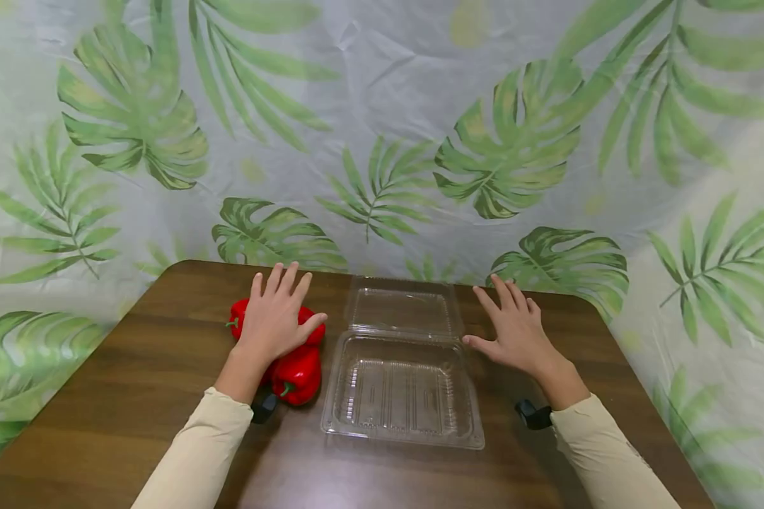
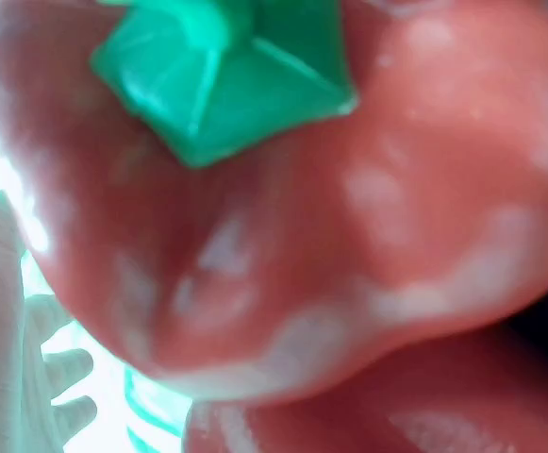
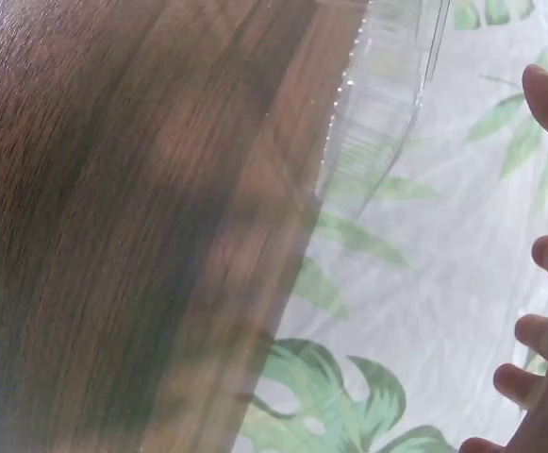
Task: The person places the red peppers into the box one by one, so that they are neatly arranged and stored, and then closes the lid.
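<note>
Several red bell peppers with green stems lie together on the left of the table. Over them is my left hand, fingers spread and straight, hiding part of the group. One pepper fills most of the left wrist view, its green stem at the top. A clear plastic clamshell container lies in the middle, its lid folded back toward the wall. To the right of the container, my right hand is held with spread fingers and grips nothing.
The brown wooden table reaches back to a hanging cloth printed with green leaves. Dark wrist cameras are strapped under both wrists, the right one close over the tabletop.
</note>
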Tool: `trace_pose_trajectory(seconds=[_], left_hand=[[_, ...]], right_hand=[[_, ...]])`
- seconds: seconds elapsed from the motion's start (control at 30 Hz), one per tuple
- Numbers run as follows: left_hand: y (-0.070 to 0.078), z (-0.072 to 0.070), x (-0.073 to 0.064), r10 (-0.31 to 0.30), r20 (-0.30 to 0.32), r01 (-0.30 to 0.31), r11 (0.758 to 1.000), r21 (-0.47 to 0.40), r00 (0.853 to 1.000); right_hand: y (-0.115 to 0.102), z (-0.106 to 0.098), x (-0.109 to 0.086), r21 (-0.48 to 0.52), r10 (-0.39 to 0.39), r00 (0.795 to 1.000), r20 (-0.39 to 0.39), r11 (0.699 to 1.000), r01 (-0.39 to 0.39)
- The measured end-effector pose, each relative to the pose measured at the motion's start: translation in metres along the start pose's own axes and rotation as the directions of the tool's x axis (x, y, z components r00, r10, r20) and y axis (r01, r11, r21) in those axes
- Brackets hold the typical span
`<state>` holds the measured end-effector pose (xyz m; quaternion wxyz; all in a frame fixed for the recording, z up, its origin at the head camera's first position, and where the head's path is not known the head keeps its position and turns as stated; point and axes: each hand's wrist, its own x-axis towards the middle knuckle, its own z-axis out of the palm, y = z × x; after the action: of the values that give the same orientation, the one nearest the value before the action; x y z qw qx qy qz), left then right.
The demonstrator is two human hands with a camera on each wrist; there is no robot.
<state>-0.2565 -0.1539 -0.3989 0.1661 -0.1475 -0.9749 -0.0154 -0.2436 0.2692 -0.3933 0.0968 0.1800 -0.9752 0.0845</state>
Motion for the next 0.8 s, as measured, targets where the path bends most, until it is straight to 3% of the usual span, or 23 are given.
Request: trace_pose_trajectory(seconds=[0.4,0.8], left_hand=[[0.004,0.001,-0.003,-0.011,0.001,0.011,1.0,-0.023,1.0],[0.008,0.0,-0.007,0.013,-0.024,-0.014,0.999,-0.04,1.0]], right_hand=[[0.004,-0.004,-0.008,0.047,0.03,0.999,0.032,0.998,-0.032],[0.009,-0.015,-0.032,0.067,0.005,1.0,0.026,0.998,-0.006]])
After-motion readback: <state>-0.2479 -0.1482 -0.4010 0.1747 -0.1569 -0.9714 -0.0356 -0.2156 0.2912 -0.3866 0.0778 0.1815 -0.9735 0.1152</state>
